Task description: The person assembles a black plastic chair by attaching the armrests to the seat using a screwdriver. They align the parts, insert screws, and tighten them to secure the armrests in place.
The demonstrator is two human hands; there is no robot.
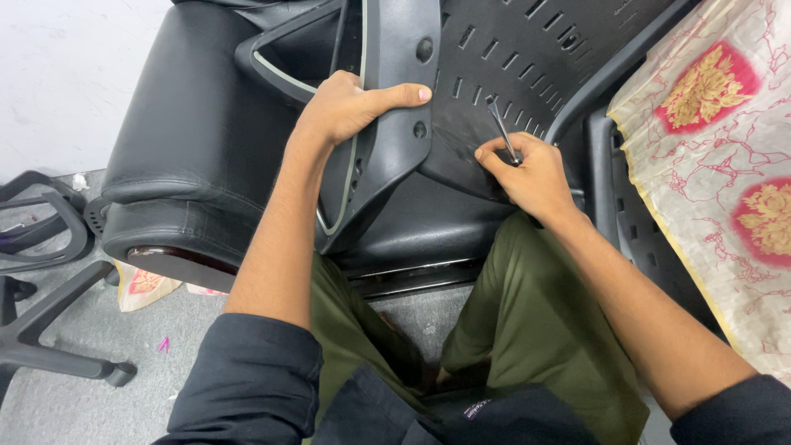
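While the left hand (pixel 350 107) wraps around a black plastic armrest bracket (pixel 387 124) near the upper middle of the frame, thumb stretched flat across its face beside two bolt holes, the right hand (pixel 531 173) sits just right of centre with its fingers pinched shut on a slim metal hex key (pixel 501 125). The key stands tilted up and to the left from the fingers, its free end over the slotted black plastic seat shell (pixel 527 49) that fills the upper right of the frame. The bracket leans against the black leather chair cushion (pixel 198 140) in the upper left. Below, the person's olive-green trousers (pixel 535 330) and dark sleeves take up the lower half. A cloth with red and gold flower patterns (pixel 725 148) lies along the right edge, and a black chair base (pixel 49 330) rests on the grey floor at the lower left.
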